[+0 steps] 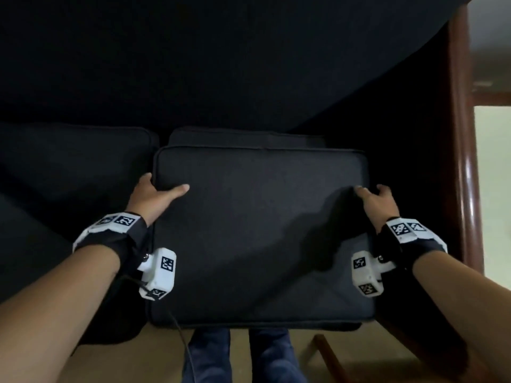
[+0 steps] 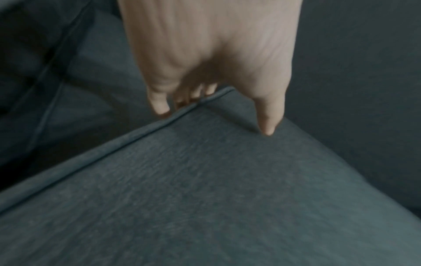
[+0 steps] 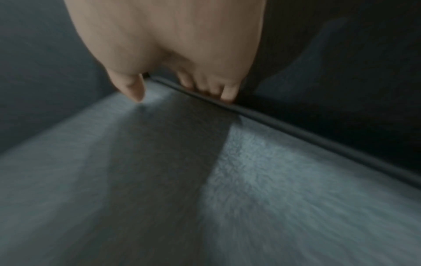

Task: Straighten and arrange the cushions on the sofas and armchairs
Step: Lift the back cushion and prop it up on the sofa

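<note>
A large dark grey seat cushion (image 1: 260, 233) with piped edges lies flat at the right end of the sofa, its front edge hanging a little over the seat. My left hand (image 1: 157, 196) grips its left edge, thumb on top and fingers (image 2: 159, 104) curled over the piping. My right hand (image 1: 376, 197) grips the right edge the same way, thumb on top, fingers (image 3: 216, 90) over the piping. The same cushion (image 2: 216, 198) fills the left wrist view, and the cushion (image 3: 205, 180) fills the right wrist view. A second cushion (image 1: 246, 136) peeks out behind it.
Another dark seat cushion (image 1: 74, 167) lies to the left. The dark sofa back (image 1: 193, 64) rises behind. A polished wooden armrest post (image 1: 464, 161) stands close to my right hand. My legs (image 1: 237, 355) and the tan floor (image 1: 132, 363) are below.
</note>
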